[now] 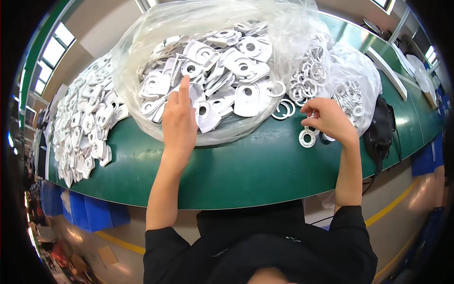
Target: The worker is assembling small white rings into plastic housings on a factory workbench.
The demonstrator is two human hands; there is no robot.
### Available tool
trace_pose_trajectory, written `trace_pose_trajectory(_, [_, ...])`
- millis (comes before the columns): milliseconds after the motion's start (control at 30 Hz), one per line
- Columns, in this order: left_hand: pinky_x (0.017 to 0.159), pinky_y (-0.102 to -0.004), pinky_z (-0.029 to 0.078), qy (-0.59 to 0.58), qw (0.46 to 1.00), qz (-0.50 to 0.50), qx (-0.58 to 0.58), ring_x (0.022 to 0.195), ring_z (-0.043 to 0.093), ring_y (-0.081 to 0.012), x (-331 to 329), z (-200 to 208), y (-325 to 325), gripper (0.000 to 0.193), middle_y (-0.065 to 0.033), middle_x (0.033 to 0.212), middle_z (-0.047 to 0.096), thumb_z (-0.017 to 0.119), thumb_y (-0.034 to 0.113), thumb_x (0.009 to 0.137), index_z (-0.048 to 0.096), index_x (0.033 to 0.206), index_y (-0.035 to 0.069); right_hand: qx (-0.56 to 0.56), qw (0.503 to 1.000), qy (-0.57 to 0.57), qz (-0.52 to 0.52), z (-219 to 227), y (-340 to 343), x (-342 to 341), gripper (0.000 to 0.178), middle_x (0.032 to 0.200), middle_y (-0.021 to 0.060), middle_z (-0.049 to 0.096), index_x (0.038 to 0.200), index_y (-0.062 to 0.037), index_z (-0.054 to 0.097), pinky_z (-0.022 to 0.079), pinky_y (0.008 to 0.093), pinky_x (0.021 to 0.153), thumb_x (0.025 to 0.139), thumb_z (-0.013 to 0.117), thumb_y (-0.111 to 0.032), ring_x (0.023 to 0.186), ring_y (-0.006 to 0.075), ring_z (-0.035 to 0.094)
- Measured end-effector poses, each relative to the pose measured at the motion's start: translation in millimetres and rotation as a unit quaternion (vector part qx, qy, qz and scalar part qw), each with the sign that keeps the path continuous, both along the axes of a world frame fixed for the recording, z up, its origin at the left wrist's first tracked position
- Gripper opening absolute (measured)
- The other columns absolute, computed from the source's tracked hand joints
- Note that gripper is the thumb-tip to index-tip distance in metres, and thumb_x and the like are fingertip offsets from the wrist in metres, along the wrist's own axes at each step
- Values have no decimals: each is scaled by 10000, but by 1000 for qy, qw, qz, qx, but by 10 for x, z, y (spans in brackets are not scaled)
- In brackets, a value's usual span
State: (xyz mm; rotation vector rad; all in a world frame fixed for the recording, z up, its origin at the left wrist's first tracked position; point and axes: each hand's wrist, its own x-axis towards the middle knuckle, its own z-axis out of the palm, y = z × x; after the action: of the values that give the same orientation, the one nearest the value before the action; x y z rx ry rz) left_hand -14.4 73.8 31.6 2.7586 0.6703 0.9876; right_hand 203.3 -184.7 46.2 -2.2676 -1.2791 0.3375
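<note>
My left hand reaches over a large clear plastic bag heaped with flat white plastic parts, each with a round hole. Its index finger points out and meets one of these parts; the other fingers are partly hidden from view. On the right, my right hand hovers beside loose white rings, fingers curled and a gap showing between thumb and fingertips. Just below its thumb lies a small white ring on the green table. Two thin rings rest by the bag's right edge.
More white rings pile up at the back right, and a second plastic bag holds others. Loose white parts cover the table's left end. A black bag sits at the right edge. Blue bins stand below on the left.
</note>
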Motion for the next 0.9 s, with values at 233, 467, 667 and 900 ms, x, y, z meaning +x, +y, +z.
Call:
trace_pose_trajectory(233, [711,-283,488,-101,941,-139,-290,868,603,-146,101,204,-376,200,-103,955,622,691,-44,758,563,900,15,-108,992,23,64,2,-47,6,180,755,113,666,774,-14,680,492,336,630,646,753,-117,693,250,641])
trace_pose_trajectory(467, [745,-279,543,-182,530,-191,-806,832,632,-170,228,-64,-694,247,-83,1016,624,654,88,846,553,1063,28,-10,990,119,78,71,102,-112,199,751,79,642,807,-19,665,479,316,629,663,754,-122,665,207,588])
trace_pose_trajectory(667, [602,-205,451,-72,755,-165,-630,719,596,-84,173,-190,-618,160,-21,841,631,648,100,861,610,993,16,-38,995,7,97,-139,163,-138,169,751,73,623,807,-15,636,475,309,635,704,725,-115,666,177,584])
trace_pose_trajectory(900, [666,-248,485,-129,631,-244,-725,790,600,-93,130,-370,-647,213,-44,908,634,557,245,938,588,971,36,225,916,333,-1,36,281,-296,127,816,5,643,854,-17,653,461,215,644,775,722,-89,699,66,585])
